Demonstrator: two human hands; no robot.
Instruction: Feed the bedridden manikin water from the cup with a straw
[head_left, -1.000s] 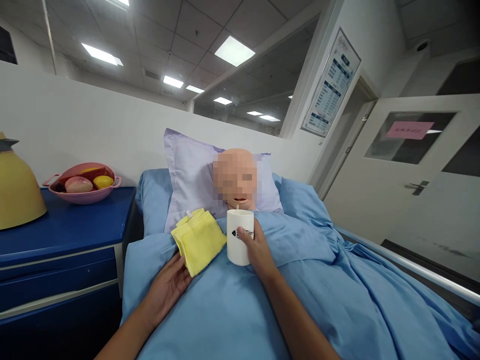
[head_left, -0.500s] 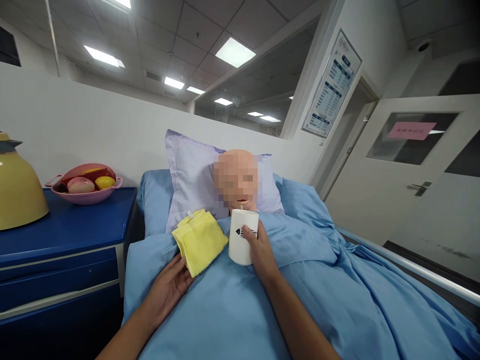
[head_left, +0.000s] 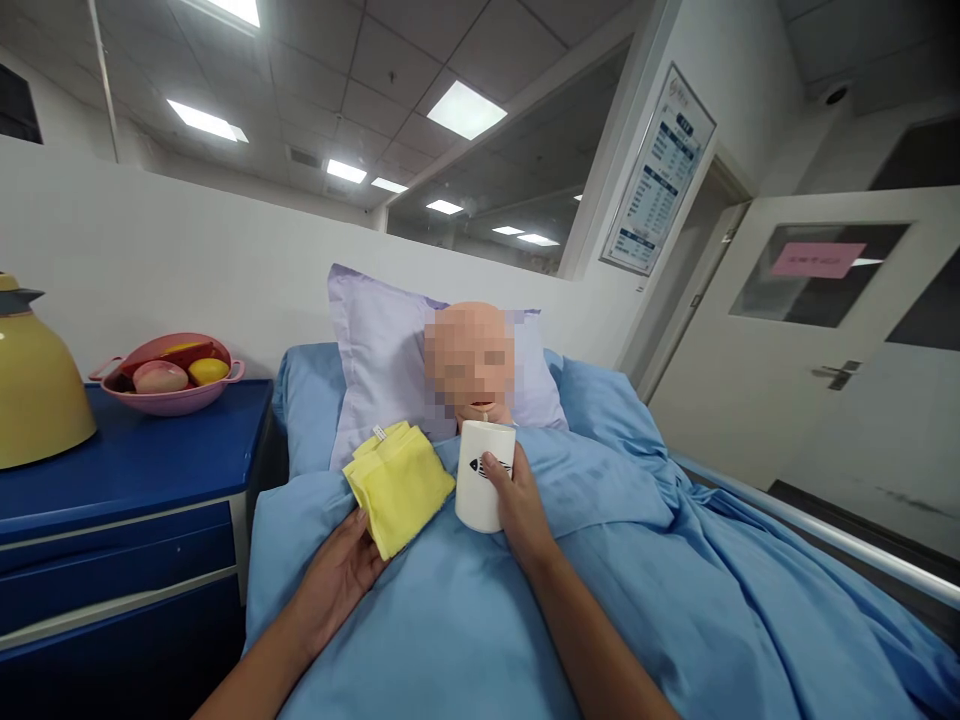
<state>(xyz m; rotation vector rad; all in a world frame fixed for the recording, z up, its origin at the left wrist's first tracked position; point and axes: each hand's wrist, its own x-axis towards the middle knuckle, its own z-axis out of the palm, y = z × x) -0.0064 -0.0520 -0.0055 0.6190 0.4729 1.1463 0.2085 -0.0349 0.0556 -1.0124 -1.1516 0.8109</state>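
Observation:
My right hand (head_left: 517, 500) grips a white mug (head_left: 480, 500) with a dark fish-like print, thumb across its front. The mug is upright, just below the mouth of a mannequin head (head_left: 472, 345). A short pale piece, perhaps a straw, shows above its rim near the mouth. My left hand (head_left: 345, 570) holds the lower left corner of a folded yellow towel (head_left: 401, 490), thumb at its edge and fingertips hidden underneath. Under the towel and mug spreads a blue quilt (head_left: 465, 620). Behind the head stands a lilac pillow (head_left: 382, 360).
On the left, a blue bedside cabinet (head_left: 217, 460) bears a yellow jug (head_left: 37, 390) and a pink fruit basket (head_left: 180, 403). A metal bed rail (head_left: 825, 530) runs along the right. Beyond it is a white door (head_left: 720, 400).
The view has shifted very slightly. Both hands, the mug and the towel keep nearly the same places.

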